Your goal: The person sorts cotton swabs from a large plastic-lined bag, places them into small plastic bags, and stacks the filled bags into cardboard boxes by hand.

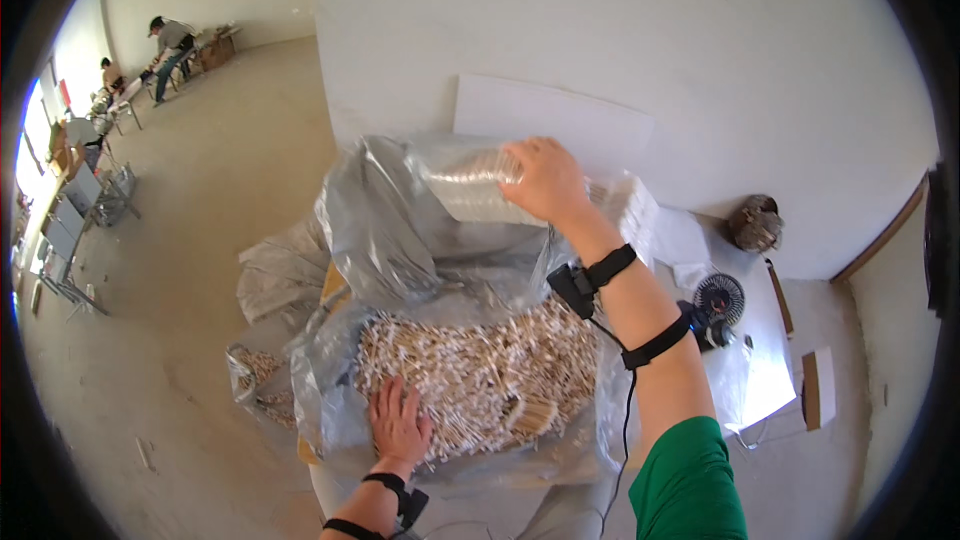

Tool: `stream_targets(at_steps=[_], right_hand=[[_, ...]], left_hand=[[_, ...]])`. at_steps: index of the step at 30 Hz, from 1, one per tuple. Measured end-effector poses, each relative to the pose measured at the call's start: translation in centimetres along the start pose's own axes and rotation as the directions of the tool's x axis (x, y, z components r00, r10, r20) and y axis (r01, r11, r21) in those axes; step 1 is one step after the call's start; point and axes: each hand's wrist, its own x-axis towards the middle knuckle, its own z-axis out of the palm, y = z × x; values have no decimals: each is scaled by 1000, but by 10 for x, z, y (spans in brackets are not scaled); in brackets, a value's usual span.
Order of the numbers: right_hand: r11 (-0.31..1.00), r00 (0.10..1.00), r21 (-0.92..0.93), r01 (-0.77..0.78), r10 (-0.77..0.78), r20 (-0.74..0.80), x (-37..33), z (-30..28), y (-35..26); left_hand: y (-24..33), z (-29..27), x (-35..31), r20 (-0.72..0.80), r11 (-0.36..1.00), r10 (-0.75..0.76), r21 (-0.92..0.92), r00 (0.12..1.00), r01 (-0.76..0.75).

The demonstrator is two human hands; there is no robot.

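Note:
A wide heap of short wooden sticks with white ends, which look like cotton swabs (480,370), lies in front of me on a grey plastic sheet (375,225). My left hand (400,425) rests palm down on the heap's near left side, fingers stretched out. Farther off, my right hand (545,180) reaches across the heap, its fingers curled over the end of a ribbed stack of clear plastic pieces (470,172). Their exact kind cannot be made out. Toward the heap's near right, a few swabs lie neatly side by side as a bundle (532,416).
White stacked pieces (632,215) stand right of my right hand, before a white board (550,110) on the wall. A small black fan (719,298) sits on the metal table (770,380) at right. A bag of swabs (262,370) is at left; people work far left.

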Motion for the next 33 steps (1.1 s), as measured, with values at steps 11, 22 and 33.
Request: stream_targets(at_steps=[11, 22, 33], right_hand=[[-125, 581, 969, -212, 781, 228, -169, -125, -9], [389, 408, 125, -913, 870, 276, -319, -6, 27], [566, 907, 737, -369, 394, 151, -134, 59, -100]], left_hand=[[3, 9, -4, -95, 1000, 6, 27, 995, -4], [7, 4, -2, -115, 1000, -26, -4, 993, 26], [-8, 2, -12, -83, 996, -89, 15, 993, 90]])
